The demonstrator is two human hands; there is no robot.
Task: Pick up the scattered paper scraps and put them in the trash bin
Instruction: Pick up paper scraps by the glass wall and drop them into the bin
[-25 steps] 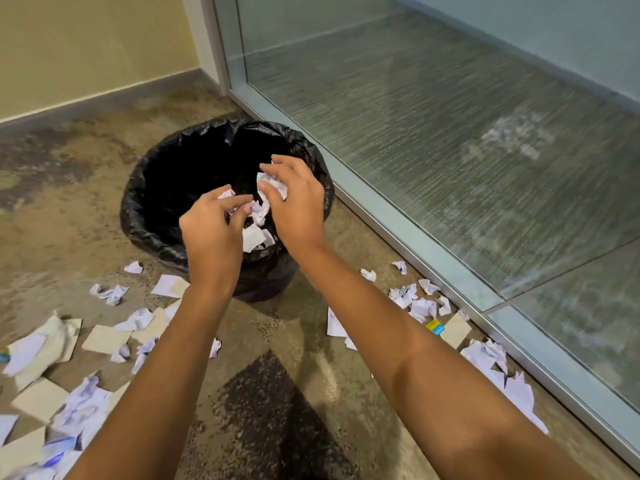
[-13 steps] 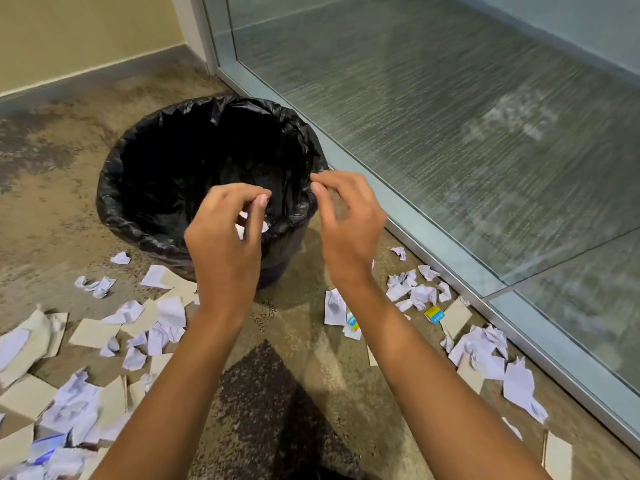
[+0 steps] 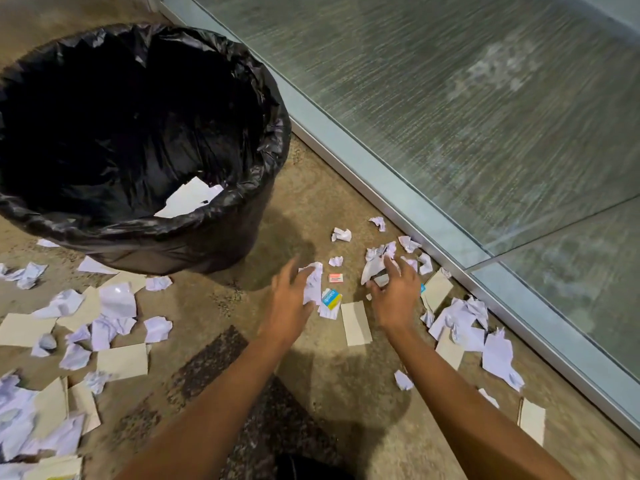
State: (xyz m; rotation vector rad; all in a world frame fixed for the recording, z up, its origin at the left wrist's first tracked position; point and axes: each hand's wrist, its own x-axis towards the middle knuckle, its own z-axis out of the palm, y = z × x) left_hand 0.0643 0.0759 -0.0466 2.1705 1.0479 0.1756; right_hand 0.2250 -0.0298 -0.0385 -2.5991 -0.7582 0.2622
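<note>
A trash bin [image 3: 242, 192] lined with a black bag stands upper left, with a white paper piece [image 3: 188, 202] lying inside near its front rim. On the floor to its right lie white paper scraps [image 3: 341, 234]. My left hand [image 3: 291, 303] reaches down with relaxed fingers touching a crumpled white scrap [image 3: 313, 282]. A little to the right, my right hand [image 3: 394, 294] hovers with spread, bent fingers over another white scrap [image 3: 372, 268]. Between the hands lie a blue-and-yellow printed piece [image 3: 330, 299], a small pink piece [image 3: 336, 278] and a beige card [image 3: 356, 322].
A glass wall with a metal bottom frame [image 3: 381, 178] runs diagonally along the right. More white scraps and beige cards cover the floor at left [image 3: 114, 306] and along the frame at right [image 3: 464, 327]. A dark patch [image 3: 214, 362] marks the concrete floor.
Both hands let paper fall into the bin, then dropped from above its rim to the floor scraps on its right. The view tilted down and moved closer.
</note>
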